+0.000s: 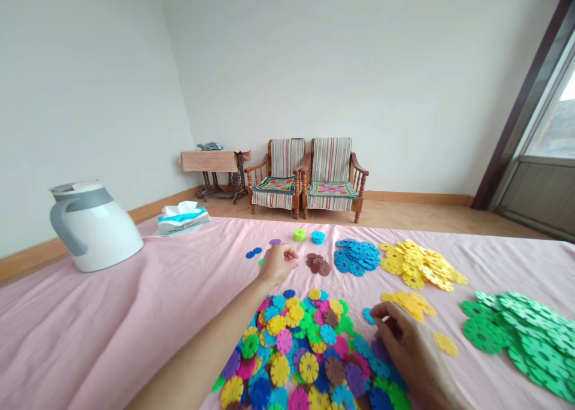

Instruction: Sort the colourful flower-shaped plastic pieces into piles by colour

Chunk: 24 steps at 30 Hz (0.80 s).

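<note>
A heap of mixed-colour notched plastic discs lies nearest me on the pink cloth. Beyond the heap, my left hand has its fingers closed over a small pink disc, mostly hidden. My right hand, at the heap's right edge, pinches a blue disc between thumb and fingertip. Sorted by colour around them are brown discs, a blue pile, yellow piles and a large green pile. Small lime and light blue stacks stand behind, with dark blue discs left of my left hand.
A white and grey jug stands on the cloth at the left, with a tissue box behind it. Past the far edge of the cloth are two wooden armchairs and a small covered table.
</note>
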Each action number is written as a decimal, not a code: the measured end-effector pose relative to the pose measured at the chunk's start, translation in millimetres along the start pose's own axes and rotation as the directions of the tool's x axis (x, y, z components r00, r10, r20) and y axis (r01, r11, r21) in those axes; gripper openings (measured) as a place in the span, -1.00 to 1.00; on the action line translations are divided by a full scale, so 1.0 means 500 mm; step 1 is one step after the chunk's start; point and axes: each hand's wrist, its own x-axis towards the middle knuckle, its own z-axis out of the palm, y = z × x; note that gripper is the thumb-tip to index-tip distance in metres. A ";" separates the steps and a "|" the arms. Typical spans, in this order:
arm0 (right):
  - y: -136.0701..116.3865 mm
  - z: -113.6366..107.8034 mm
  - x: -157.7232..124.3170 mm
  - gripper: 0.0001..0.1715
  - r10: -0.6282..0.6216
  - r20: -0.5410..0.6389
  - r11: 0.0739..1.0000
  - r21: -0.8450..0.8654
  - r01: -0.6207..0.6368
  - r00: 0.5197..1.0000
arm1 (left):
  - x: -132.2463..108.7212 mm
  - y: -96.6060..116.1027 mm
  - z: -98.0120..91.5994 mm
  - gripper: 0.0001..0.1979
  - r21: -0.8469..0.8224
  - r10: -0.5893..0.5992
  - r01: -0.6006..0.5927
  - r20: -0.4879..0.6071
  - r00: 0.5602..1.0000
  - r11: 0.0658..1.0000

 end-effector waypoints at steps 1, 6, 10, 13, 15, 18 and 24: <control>-0.001 0.000 0.000 -0.78 -0.003 0.001 1.000 -0.005 0.003 1.000 | 0.010 -0.020 -0.004 -0.92 0.008 -0.024 0.024 -0.014 1.000 1.000; -0.004 -0.004 0.000 -0.78 -0.004 0.007 1.000 -0.031 0.004 1.000 | 0.019 -0.072 -0.016 -0.88 0.052 -0.062 0.065 -0.059 0.996 0.996; -0.001 -0.006 0.002 -0.77 -0.002 0.038 1.000 -0.028 0.003 0.999 | -0.005 -0.044 -0.018 -0.83 0.084 0.005 -0.002 -0.035 0.999 0.997; 0.001 -0.006 0.003 -0.77 0.004 0.051 0.999 -0.032 -0.002 0.999 | -0.036 0.004 -0.012 -0.85 0.040 0.118 -0.125 0.142 0.983 0.991; 0.001 -0.007 0.004 -0.76 0.007 0.059 0.999 -0.032 -0.005 0.998 | -0.059 0.036 -0.005 -0.87 -0.005 0.235 -0.246 0.313 0.920 0.969; 0.001 -0.007 0.004 -0.76 0.003 0.082 0.999 -0.037 0.000 0.997 | -0.088 0.070 0.006 -0.86 0.034 0.310 -0.358 0.433 0.847 0.933; 0.003 -0.006 0.004 -0.76 -0.007 0.082 0.999 -0.042 0.011 0.997 | -0.110 0.099 0.025 -0.78 0.160 0.292 -0.419 0.501 0.815 0.894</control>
